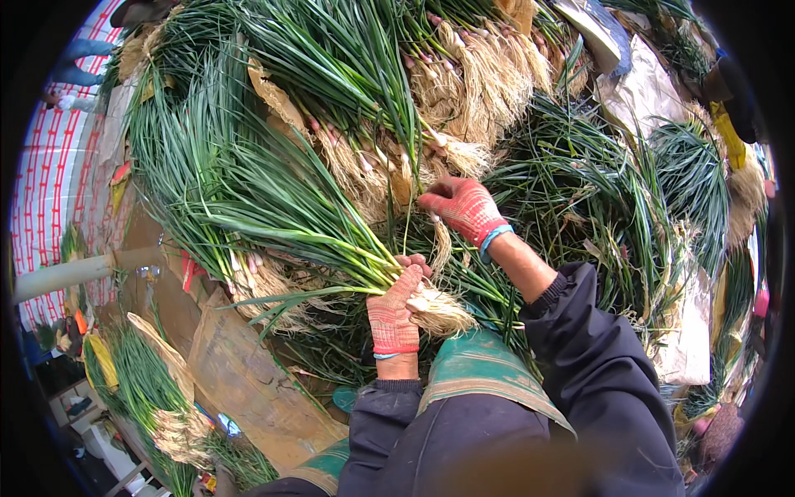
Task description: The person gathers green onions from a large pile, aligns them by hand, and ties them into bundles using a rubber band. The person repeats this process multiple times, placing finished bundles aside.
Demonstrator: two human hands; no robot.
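Observation:
My left hand [396, 305], in a red-and-cream knit glove, is closed around a bunch of young green garlic [363, 261] just above its bulbs. The leaves fan out to the upper left, and the pale roots hang to the right of the fist. My right hand [463, 208], gloved alike, is above and to the right of it. Between its thumb and fingers it pinches a single garlic plant [442, 245], whose roots dangle below; part of the stem is hidden by the fingers. Beyond both hands lies a big heap of green garlic [335, 68] with long, straw-coloured roots.
Loose leaves and stalks [565, 161] pile up at the right. A brown sheet [248, 379] lies on wet ground at the lower left, beside another garlic bundle [168, 404]. A grey pole [68, 276] juts in from the left. A green-striped cloth [481, 366] covers my knee.

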